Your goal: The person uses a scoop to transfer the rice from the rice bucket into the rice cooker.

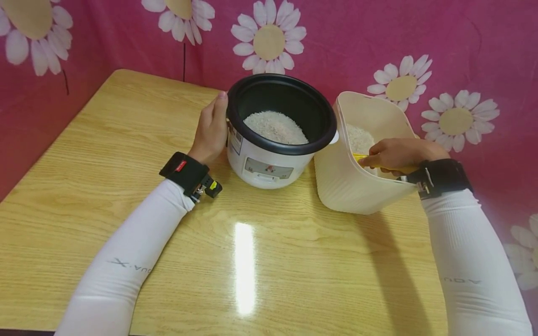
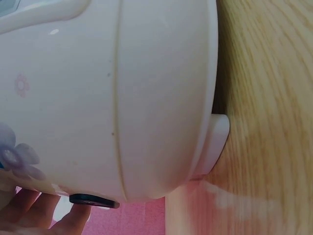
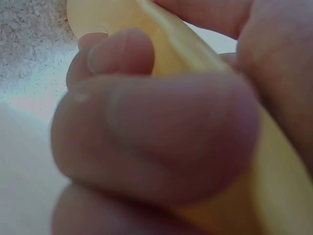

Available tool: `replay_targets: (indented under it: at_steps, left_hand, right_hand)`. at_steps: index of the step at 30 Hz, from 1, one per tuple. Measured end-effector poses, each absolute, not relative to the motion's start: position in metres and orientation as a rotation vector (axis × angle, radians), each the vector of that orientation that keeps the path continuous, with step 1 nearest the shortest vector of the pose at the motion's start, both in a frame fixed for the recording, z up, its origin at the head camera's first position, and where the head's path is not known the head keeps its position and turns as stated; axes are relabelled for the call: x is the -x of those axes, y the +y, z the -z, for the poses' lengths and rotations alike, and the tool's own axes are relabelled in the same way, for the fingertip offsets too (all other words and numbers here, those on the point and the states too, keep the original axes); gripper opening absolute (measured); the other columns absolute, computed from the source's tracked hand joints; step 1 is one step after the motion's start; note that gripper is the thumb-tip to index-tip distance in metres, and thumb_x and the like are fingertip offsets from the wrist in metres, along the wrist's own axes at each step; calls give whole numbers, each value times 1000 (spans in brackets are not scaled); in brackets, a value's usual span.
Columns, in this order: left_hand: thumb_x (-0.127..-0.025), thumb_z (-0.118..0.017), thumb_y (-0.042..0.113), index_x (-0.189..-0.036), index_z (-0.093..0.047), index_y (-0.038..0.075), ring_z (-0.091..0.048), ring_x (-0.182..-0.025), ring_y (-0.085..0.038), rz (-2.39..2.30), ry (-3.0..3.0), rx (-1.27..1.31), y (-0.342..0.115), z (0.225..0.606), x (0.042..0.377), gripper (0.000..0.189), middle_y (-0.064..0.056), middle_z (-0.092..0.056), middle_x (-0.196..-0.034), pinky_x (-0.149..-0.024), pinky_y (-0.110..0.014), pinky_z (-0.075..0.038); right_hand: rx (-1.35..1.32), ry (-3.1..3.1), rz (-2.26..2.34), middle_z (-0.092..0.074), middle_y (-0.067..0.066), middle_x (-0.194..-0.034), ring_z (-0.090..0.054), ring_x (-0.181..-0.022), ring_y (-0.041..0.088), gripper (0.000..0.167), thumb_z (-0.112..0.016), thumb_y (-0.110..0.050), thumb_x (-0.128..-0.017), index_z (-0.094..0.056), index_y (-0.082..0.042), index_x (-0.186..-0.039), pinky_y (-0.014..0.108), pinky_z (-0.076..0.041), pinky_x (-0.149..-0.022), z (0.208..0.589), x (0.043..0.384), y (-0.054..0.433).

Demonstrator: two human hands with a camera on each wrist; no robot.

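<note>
A white rice cooker (image 1: 269, 169) with a black rim stands lidless on the table, white rice (image 1: 277, 127) in its dark pot. My left hand (image 1: 211, 128) grips its left side, thumb up by the rim. In the left wrist view, the fingers (image 2: 41, 210) curl beside a small dark part on the cooker's side. Right of the cooker, a cream bin (image 1: 353, 186) holds more rice (image 1: 359, 138). My right hand (image 1: 403, 154) reaches inside the bin and grips a yellow scoop (image 1: 358, 157). The right wrist view shows the fingers (image 3: 156, 132) wrapped round it, close to rice.
Both things stand on a wood-grain table (image 1: 189, 275), near its back edge. A pink cloth with white daisies (image 1: 340, 37) hangs behind and at the left. The bin's near wall stands between the right hand and the cooker.
</note>
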State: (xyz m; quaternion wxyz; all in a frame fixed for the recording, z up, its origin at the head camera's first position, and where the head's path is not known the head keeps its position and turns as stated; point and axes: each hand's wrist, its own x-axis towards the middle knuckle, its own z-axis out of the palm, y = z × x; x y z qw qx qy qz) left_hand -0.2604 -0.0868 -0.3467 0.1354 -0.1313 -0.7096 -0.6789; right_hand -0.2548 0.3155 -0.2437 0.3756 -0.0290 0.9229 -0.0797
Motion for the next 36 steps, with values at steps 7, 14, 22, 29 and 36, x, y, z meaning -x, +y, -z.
replay_targets:
  at_steps: [7, 14, 22, 29, 36]
  left_hand:
    - [-113, -25, 36, -145, -58, 8, -55, -134, -21, 1971, -2057, 385, -87, 347, 260, 53, -13, -61, -146, -122, -38, -44]
    - [-113, -25, 36, -145, -58, 9, -55, -132, -21, 1982, -2053, 379, -87, 347, 260, 54, -13, -61, -145, -121, -40, -46]
    - [-113, -25, 36, -144, -58, 8, -56, -131, -22, 1984, -2055, 378, -87, 347, 259, 54, -14, -61, -144, -120, -43, -47]
    - [-113, -25, 35, -144, -58, 7, -56, -130, -22, 1975, -2050, 390, -86, 348, 259, 53, -15, -61, -143, -121, -41, -46]
    - [-113, -25, 35, -144, -58, 7, -56, -131, -22, 1983, -2047, 394, -87, 347, 260, 54, -14, -61, -144, -121, -41, -46]
  right_hand:
    - [61, 2364, 204, -50, -2, -67, -48, -59, 14, 49, -56, -55, -101, -58, -7, -110, 30, -42, -54, 242, 254, 315]
    - [65, 2371, 193, -50, -1, -68, -49, -60, 15, 53, -56, -57, -100, -58, -6, -111, 30, -42, -55, 241, 253, 315]
    - [83, 2372, 189, -50, -2, -68, -49, -60, 15, 49, -55, -55, -102, -58, -6, -111, 30, -41, -54, 242, 254, 316]
    - [55, 2336, 244, -49, -2, -67, -47, -59, 14, 46, -55, -51, -103, -56, -6, -113, 29, -42, -55, 242, 254, 315]
    - [81, 2365, 214, -50, -2, -68, -48, -59, 15, 49, -55, -52, -103, -58, -5, -116, 30, -42, -54, 242, 254, 315]
